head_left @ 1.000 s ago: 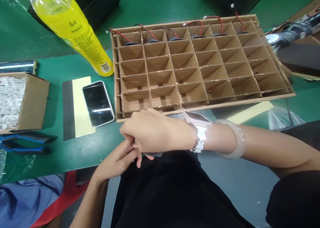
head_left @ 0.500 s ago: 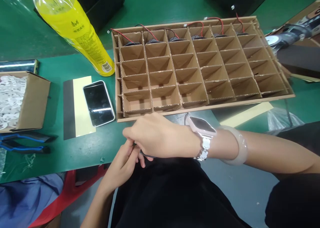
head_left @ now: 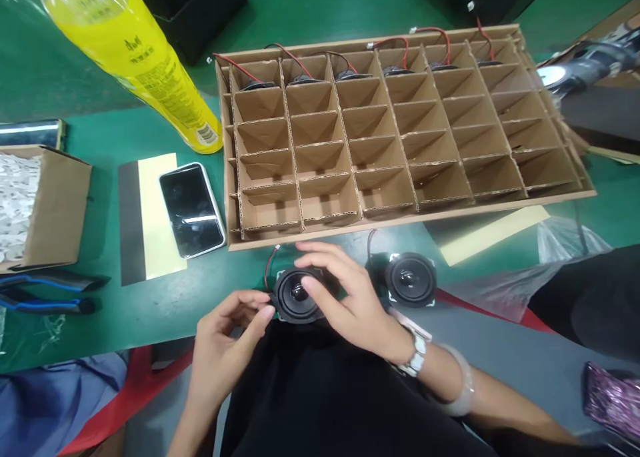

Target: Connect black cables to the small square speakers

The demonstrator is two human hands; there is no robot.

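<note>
A round black speaker point(head_left: 289, 295) with a red and black lead lies face up at the table's front edge. My left hand point(head_left: 227, 333) is at its left side, thumb and forefinger pinched at the rim. A small dark bit shows between those fingertips; I cannot make out what it is. Over the speaker's right part, my right hand point(head_left: 345, 293) has its fingers spread, thumb above the cone; whether it touches is unclear. A second black speaker point(head_left: 411, 279) rests face up to the right of that hand.
Behind the hands stands a divided cardboard box point(head_left: 320, 227), with wired speakers in its far row. A phone point(head_left: 194, 210), yellow-black sheet point(head_left: 163, 243), yellow-labelled bottle point(head_left: 150, 63), blue-black pliers point(head_left: 55, 290) and carton of white pieces point(head_left: 57, 207) are left. Clear plastic point(head_left: 565, 243) lies right.
My right hand has drawn back to the right and opened out from over my left. Both speakers by the hands now show. My left hand has shifted slightly left.
</note>
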